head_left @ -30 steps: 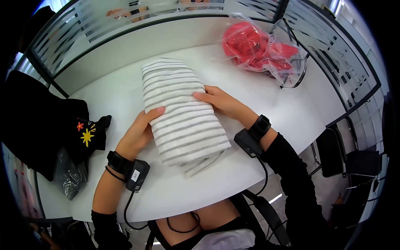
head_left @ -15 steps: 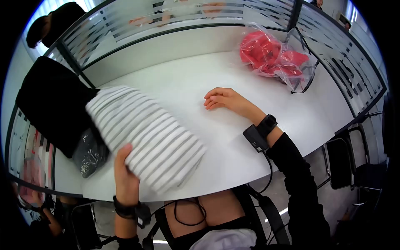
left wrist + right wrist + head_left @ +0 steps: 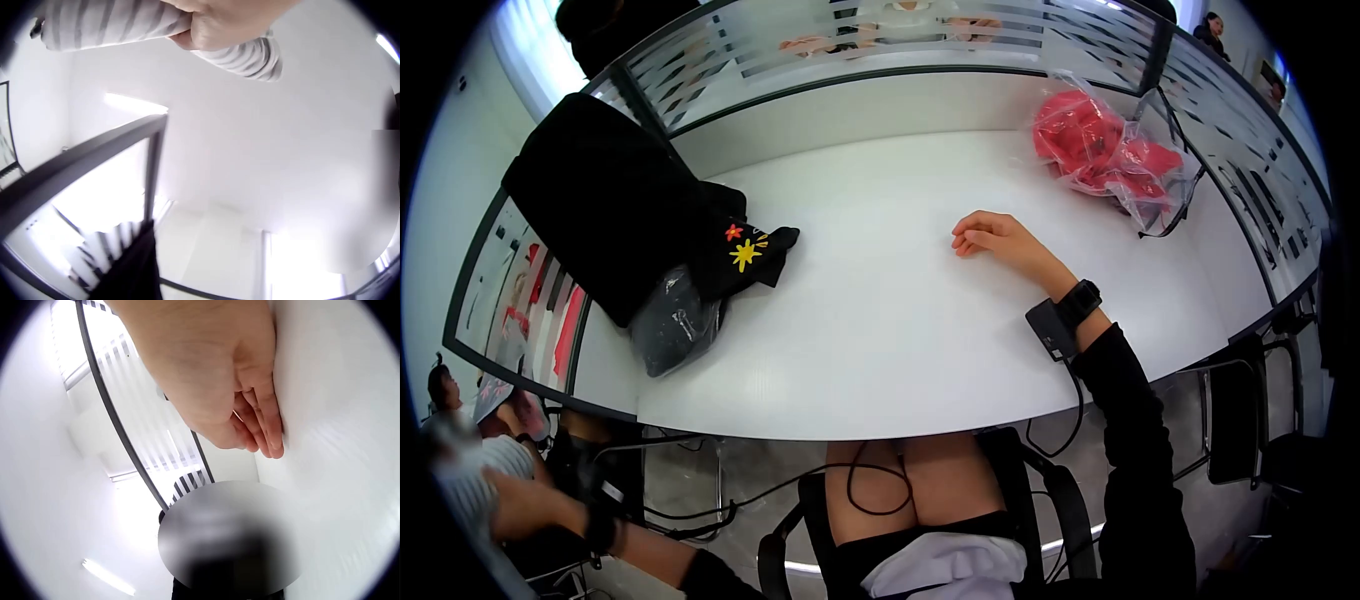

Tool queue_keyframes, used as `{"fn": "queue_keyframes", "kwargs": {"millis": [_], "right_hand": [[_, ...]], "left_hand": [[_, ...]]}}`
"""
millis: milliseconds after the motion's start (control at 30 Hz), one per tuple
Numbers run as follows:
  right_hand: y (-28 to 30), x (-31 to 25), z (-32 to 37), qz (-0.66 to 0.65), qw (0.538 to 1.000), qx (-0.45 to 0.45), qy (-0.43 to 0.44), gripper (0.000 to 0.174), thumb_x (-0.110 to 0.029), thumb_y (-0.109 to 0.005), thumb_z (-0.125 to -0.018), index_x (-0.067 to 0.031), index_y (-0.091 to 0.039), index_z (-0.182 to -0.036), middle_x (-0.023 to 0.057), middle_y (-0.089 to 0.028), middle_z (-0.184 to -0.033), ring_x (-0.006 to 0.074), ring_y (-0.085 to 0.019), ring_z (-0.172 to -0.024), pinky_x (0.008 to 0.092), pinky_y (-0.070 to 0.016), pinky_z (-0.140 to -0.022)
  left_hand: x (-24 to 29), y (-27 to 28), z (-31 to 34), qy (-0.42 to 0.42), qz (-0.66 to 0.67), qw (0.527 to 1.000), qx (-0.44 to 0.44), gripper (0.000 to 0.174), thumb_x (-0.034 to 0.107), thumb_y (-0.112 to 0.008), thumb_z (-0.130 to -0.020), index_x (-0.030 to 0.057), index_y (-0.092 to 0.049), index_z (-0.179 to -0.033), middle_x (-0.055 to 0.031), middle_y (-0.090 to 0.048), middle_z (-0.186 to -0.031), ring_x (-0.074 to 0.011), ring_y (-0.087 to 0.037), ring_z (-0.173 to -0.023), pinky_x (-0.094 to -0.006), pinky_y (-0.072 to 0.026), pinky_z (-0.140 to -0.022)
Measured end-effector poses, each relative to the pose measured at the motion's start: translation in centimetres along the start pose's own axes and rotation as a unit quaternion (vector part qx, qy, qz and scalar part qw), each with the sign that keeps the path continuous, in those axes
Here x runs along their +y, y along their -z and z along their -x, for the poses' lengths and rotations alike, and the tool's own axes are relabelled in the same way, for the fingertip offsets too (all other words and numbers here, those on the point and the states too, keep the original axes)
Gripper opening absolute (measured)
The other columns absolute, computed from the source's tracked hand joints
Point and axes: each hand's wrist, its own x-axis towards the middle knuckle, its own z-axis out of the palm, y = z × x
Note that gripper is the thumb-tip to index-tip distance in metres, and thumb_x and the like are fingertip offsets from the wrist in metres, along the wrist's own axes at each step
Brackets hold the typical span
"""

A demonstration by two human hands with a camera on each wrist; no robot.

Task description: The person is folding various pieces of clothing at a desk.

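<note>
My left hand (image 3: 535, 505) is out past the table's left end, low in the head view, and grips a folded white cloth with grey stripes (image 3: 468, 485). In the left wrist view the fingers of that hand (image 3: 228, 24) are curled round the striped cloth (image 3: 109, 24), which sticks out on both sides of the fist. My right hand (image 3: 1005, 243) rests on the white table (image 3: 860, 320), its fingers loosely bent and holding nothing. Seen from the right wrist, this hand (image 3: 219, 381) lies along the tabletop with fingertips at the surface.
Black fabric (image 3: 610, 200) with a flower-printed part (image 3: 745, 255) lies at the table's left, beside a dark item in plastic (image 3: 675, 325). A clear bag with red contents (image 3: 1090, 145) is at the back right. Partition panels (image 3: 880, 85) border the table. Another person sits lower left.
My left hand has carried the striped cloth off the tabletop, leftward and down past the table's left end. My right hand let go of the cloth and stayed on the table. The view turned left.
</note>
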Motion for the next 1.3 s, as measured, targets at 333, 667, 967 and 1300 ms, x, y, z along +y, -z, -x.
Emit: {"fn": "queue_keyframes", "kwargs": {"millis": [333,667,967,1300], "right_hand": [[0.1,0.3,-0.1,0.006,1.000,-0.017,0.012,0.016,-0.008,-0.046,-0.089,0.0006,-0.056,-0.097,0.0066,-0.060,-0.089,0.0127,-0.057,-0.083,0.0251,-0.0465,-0.078],[-0.3,-0.1,0.1,0.022,1.000,-0.008,0.017,0.015,-0.007,-0.046,-0.088,0.0002,-0.057,-0.095,0.0055,-0.060,-0.086,0.0116,-0.057,-0.082,0.0244,-0.0465,-0.077],[-0.3,0.6,0.0,0.012,0.999,-0.014,0.028,0.013,-0.006,-0.048,-0.087,0.0002,-0.057,-0.093,0.0052,-0.059,-0.085,0.0112,-0.056,-0.080,0.0244,-0.0465,-0.077],[-0.7,0.5,0.5,0.021,0.999,-0.026,0.038,0.013,-0.005,-0.047,-0.088,-0.0005,-0.057,-0.094,0.0048,-0.059,-0.087,0.0105,-0.055,-0.083,0.0241,-0.0453,-0.079]], "left_hand": [[-16.1,-12.1,2.7,0.049,-0.194,0.941,-0.273,0.020,0.011,-0.058,-0.079,-0.0038,-0.053,-0.091,-0.0121,-0.056,-0.092,-0.0206,-0.054,-0.087,-0.0309,-0.0443,-0.078],[-19.0,-10.5,-1.8,-0.071,-0.141,0.975,-0.153,0.013,0.008,-0.055,-0.081,-0.0038,-0.053,-0.085,-0.0097,-0.056,-0.087,-0.0179,-0.054,-0.082,-0.0275,-0.0448,-0.074],[1.5,-6.5,5.1,-0.138,0.135,0.855,-0.481,0.013,-0.003,-0.044,-0.084,-0.0011,-0.054,-0.092,-0.0073,-0.055,-0.092,-0.0155,-0.055,-0.083,-0.0262,-0.0444,-0.076],[0.4,-24.3,14.8,0.057,-0.002,0.851,-0.523,0.077,0.037,-0.070,-0.070,-0.0122,-0.034,-0.118,-0.0138,-0.056,-0.075,-0.0181,-0.056,-0.060,-0.0275,-0.0448,-0.051]]}}
